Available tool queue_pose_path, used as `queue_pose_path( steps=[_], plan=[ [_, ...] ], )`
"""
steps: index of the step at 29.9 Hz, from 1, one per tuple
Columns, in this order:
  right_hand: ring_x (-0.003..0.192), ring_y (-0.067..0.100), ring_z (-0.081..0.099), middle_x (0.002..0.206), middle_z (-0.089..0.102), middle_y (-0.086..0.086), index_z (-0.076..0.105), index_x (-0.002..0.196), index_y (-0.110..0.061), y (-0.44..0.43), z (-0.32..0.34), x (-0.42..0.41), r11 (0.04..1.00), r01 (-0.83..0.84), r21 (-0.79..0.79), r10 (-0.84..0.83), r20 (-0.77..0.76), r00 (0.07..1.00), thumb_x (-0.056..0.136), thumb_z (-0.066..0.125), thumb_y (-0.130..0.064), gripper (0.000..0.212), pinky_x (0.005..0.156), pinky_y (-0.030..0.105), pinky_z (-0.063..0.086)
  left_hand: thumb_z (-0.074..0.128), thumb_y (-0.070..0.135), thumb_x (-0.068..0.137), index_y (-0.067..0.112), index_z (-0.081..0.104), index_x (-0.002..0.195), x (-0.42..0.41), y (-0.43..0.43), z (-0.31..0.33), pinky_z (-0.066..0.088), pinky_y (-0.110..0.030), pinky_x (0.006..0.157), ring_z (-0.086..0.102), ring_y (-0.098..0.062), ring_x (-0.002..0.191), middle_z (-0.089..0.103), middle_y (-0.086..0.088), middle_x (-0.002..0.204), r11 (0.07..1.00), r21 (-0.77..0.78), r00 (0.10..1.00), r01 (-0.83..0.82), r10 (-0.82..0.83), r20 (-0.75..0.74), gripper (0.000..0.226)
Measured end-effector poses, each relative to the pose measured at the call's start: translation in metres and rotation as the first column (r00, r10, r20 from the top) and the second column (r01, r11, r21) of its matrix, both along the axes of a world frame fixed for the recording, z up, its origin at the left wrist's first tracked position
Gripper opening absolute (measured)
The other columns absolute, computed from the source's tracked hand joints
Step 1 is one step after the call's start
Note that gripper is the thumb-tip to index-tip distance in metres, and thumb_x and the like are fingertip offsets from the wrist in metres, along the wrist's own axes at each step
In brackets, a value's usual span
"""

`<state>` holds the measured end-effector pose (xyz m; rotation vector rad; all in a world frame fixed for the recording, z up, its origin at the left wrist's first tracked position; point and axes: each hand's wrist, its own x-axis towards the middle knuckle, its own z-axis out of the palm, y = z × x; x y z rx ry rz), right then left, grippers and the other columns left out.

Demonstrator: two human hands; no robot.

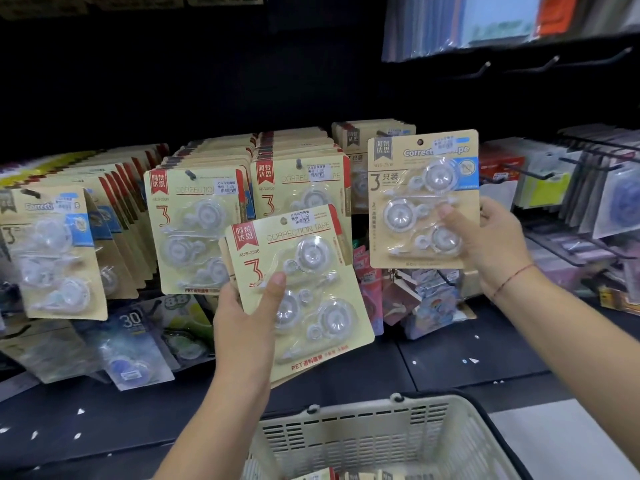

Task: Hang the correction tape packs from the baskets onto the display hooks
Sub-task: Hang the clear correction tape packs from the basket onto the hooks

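Correction tape packs were held one per hand before the display hooks [189,174]. The left hand [242,317] pinched the red-labelled pack [304,289] at its lower-left edge, and the right hand [485,244] gripped the blue-labelled pack [422,199] at its right edge. Both were judged light, with stiff card and slippery blisters; best held by the card margins.

Two hands: left hand [242,317] and right hand [485,244]. One pack shows in each, the red-labelled pack [304,258] and the blue-labelled pack [415,202], three dispensers apiece. At least four hanging rows [194,230] far. One basket [363,407] near. Three bare hooks [485,65] far right.
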<state>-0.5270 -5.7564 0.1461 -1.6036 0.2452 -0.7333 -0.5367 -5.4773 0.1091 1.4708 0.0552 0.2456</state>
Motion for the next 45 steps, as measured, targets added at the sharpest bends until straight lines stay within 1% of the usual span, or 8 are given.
queue_pose_path(
  steps=[13,19,22,25,29,34,38,45],
  plan=[
    [0.098,0.028,0.064,0.112,0.068,0.011,0.063,0.111,-0.009,0.001,0.007,0.075,0.997,0.064,-0.054,-0.074,-0.22,0.973,0.092,0.062,-0.037,0.034,0.086,0.041,0.052,0.073,0.042,0.084,0.031,0.066,0.112,0.002,0.004,0.002,0.053,-0.03,0.084,0.07,0.003,0.092,0.075,0.02,0.101,1.0,-0.007,1.0,-0.006,0.006,0.029,0.031],
    [0.094,0.025,0.059,0.119,0.065,0.012,0.06,0.121,-0.007,-0.003,0.02,0.131,0.982,0.084,-0.168,-0.141,-0.361,0.922,0.095,0.055,-0.037,0.04,0.078,0.031,0.044,0.072,0.037,0.088,0.034,0.064,0.11,0.004,0.002,0.001,0.048,-0.005,0.063,0.067,0.012,0.087,0.073,0.029,0.096,1.0,0.007,0.999,0.007,-0.008,0.05,0.024],
    [0.119,0.032,0.054,0.136,0.053,0.016,0.045,0.138,-0.005,-0.005,0.022,0.137,0.992,0.078,-0.097,-0.113,-0.443,0.89,0.094,0.056,-0.042,0.059,0.095,0.037,0.046,0.073,0.037,0.087,0.033,0.064,0.109,0.004,0.001,0.002,0.051,-0.015,0.07,0.069,0.008,0.088,0.074,0.026,0.097,1.0,-0.004,0.999,0.009,-0.009,0.038,0.024],
    [0.131,0.035,0.042,0.146,0.039,0.017,0.033,0.145,-0.004,0.003,0.02,0.114,0.967,0.086,-0.24,-0.192,-0.464,0.865,0.095,0.053,-0.047,0.069,0.106,0.041,0.038,0.073,0.038,0.086,0.029,0.065,0.114,0.003,0.0,0.004,0.05,-0.022,0.075,0.069,0.006,0.091,0.075,0.023,0.1,1.0,-0.015,0.999,0.011,-0.01,0.043,0.03],
    [0.091,0.014,0.057,0.095,0.058,-0.001,0.057,0.101,-0.02,0.035,0.009,0.044,0.971,-0.167,-0.17,0.106,-0.321,0.941,0.096,0.053,-0.045,0.027,0.083,0.033,0.045,0.073,0.037,0.086,0.032,0.064,0.11,0.001,-0.003,0.006,0.049,-0.017,0.072,0.068,0.008,0.089,0.074,0.026,0.098,0.999,-0.023,0.999,0.023,-0.022,0.048,0.026],
    [0.078,0.012,0.064,0.099,0.068,0.004,0.058,0.101,-0.02,0.086,-0.017,-0.038,0.911,-0.41,0.05,0.404,-0.314,0.859,0.087,0.064,-0.045,0.029,0.07,0.03,0.05,0.072,0.048,0.073,0.034,0.064,0.105,-0.009,-0.01,0.008,0.047,-0.003,0.06,0.068,0.01,0.086,0.074,0.027,0.094,0.998,-0.033,0.996,0.062,-0.06,0.061,0.036],
    [0.097,0.019,0.069,0.103,0.072,0.003,0.06,0.104,-0.016,0.104,-0.025,-0.058,0.909,-0.406,0.094,0.413,-0.338,0.846,0.079,0.075,-0.033,0.034,0.089,0.04,0.056,0.072,0.052,0.069,0.034,0.064,0.106,-0.016,-0.016,0.005,0.052,-0.013,0.067,0.071,0.005,0.089,0.075,0.024,0.098,0.995,-0.025,0.994,0.097,-0.095,0.059,0.042],
    [0.099,0.032,0.068,0.101,0.072,0.013,0.062,0.099,-0.01,0.098,-0.023,-0.057,0.95,-0.273,0.15,0.302,-0.232,0.925,0.074,0.076,-0.029,0.034,0.091,0.051,0.053,0.071,0.045,0.079,0.023,0.065,0.116,-0.019,-0.017,0.005,0.055,-0.045,0.096,0.072,-0.015,0.107,0.077,0.009,0.11,0.99,-0.079,0.993,0.116,-0.116,0.001,0.044]
  ],
)
